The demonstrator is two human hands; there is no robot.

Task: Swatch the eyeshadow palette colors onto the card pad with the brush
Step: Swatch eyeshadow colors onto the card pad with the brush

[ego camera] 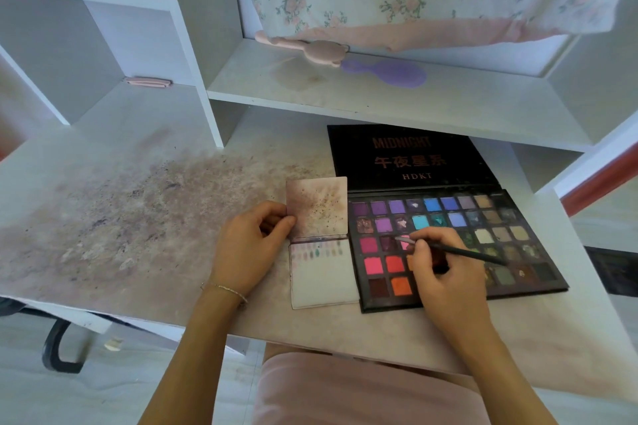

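An open black eyeshadow palette (490,217) with several coloured pans lies on the desk at the right, its lid flat behind it. Left of it lies the white card pad (324,276), its stained cover (317,205) flipped up; two rows of small swatches run along the page's top. My left hand (253,245) pinches the left edge of the flipped cover. My right hand (445,269) grips a thin dark brush (459,251), and the brush tip rests in a pink pan in the palette's third row.
The desk top (138,210) is heavily stained with powder to the left. A shelf (345,93) above holds a pink tool and a purple hairbrush (390,72). A floral cloth hangs behind. A chair base (58,345) stands below left.
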